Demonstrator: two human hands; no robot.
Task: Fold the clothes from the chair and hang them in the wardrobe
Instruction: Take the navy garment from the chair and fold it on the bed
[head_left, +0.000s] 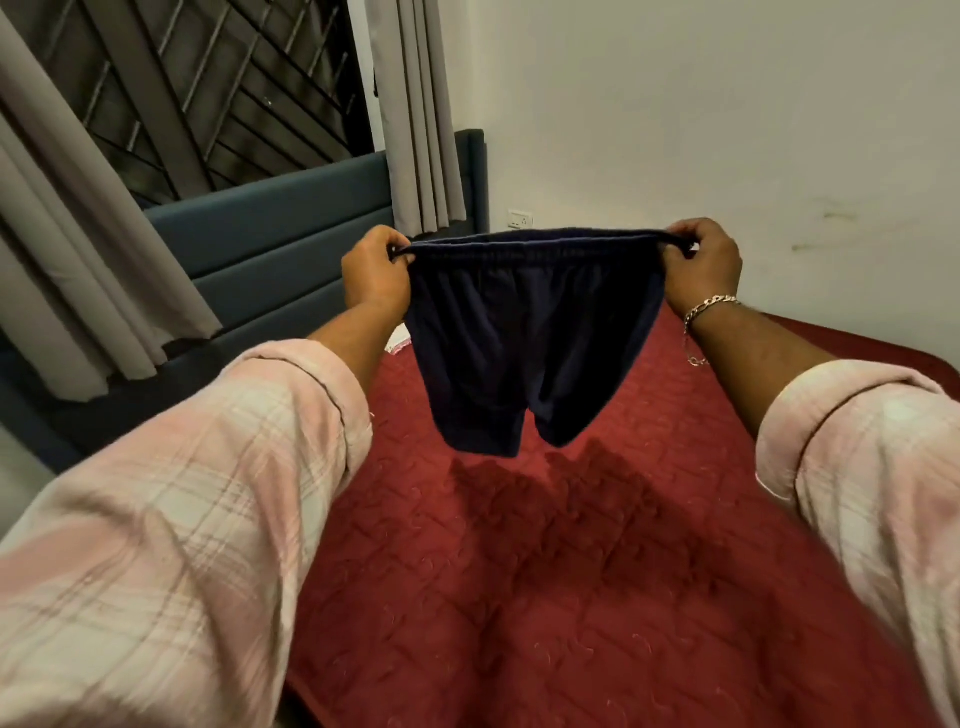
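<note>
A pair of dark navy shorts (524, 332), soft knit with a gathered elastic waistband, hangs in the air above the bed (519, 597), stretched flat by its waistband between both hands. The left hand (375, 275) pinches the left end of the waistband with curled fingers; the right hand (704, 265), a silver chain bracelet (709, 306) at its wrist, grips the right end the same way. Both sleeves are pale pink plaid flannel. The bed carries a quilted maroon cover, the shorts' shadow lying on it. At the far left stand a padded blue-grey headboard (270, 234), grey pleated curtains (421, 114) and what seems a metal window grille (218, 88); the right wall is plain white.
</note>
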